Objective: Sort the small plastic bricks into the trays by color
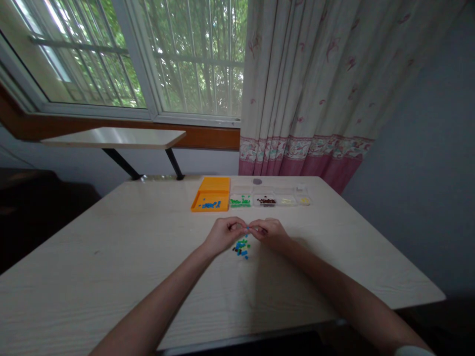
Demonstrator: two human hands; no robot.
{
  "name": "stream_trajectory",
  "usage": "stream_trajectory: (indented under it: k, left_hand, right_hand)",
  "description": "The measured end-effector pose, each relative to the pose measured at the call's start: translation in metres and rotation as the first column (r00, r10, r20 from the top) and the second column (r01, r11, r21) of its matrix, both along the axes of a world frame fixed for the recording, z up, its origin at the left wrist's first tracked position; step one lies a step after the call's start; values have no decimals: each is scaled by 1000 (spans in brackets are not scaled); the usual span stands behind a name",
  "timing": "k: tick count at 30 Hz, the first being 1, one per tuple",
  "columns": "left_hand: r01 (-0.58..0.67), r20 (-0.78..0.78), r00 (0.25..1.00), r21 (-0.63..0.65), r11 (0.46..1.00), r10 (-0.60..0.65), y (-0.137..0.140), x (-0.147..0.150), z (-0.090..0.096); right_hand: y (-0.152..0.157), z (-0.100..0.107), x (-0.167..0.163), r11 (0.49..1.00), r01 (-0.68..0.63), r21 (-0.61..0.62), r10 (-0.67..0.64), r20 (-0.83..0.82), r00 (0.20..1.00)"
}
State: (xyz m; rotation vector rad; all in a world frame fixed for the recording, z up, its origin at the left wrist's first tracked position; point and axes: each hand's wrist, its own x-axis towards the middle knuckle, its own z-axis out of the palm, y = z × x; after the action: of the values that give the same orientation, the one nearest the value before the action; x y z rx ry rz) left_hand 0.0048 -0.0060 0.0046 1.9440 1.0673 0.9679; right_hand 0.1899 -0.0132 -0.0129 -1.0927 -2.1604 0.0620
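Note:
My left hand (226, 233) and my right hand (270, 231) meet above the middle of the table, fingertips pinched together. A tiny blue piece (247, 228) shows between them; its kind is too small to make out, and the fingers partly cover it. Just below, a loose pile of small blue, green, yellow and dark pieces (242, 247) lies on the tabletop. Beyond my hands, an orange box (214, 185) stands with its lid raised and small blue pieces (211, 204) in it. To its right, clear boxes hold green pieces (240, 200) and dark brown pieces (266, 200).
More clear boxes with pale yellow pieces (287, 201) and yellow pieces (305, 201) continue the row rightward. A grey round thing (257, 181) lies behind. The pale wooden table (111, 257) has a raised shelf (115, 137) at back left. A curtain (297, 99) hangs behind.

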Motion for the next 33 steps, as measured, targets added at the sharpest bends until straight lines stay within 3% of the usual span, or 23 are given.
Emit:
stream_trajectory:
  k: [10,14,24,33]
  left_hand:
    - [9,-18,1000,3,1000,-9,2,0,-5]
    - [1,-23,1000,15,1000,-1,3,-1,-4]
    - [-1,-77,997,37,999,4,0,0,-5]
    - [15,-79,997,76,997,-9,-2,1,-5]
  right_hand:
    - [1,-1,1,996,-14,92,14,7,1000]
    - [-1,2,0,996,26,87,-25,-10,1000]
    - [-2,0,-1,992,-19,129,20,-9,1000]
    - [-3,3,0,999,-4,50,2,35,999]
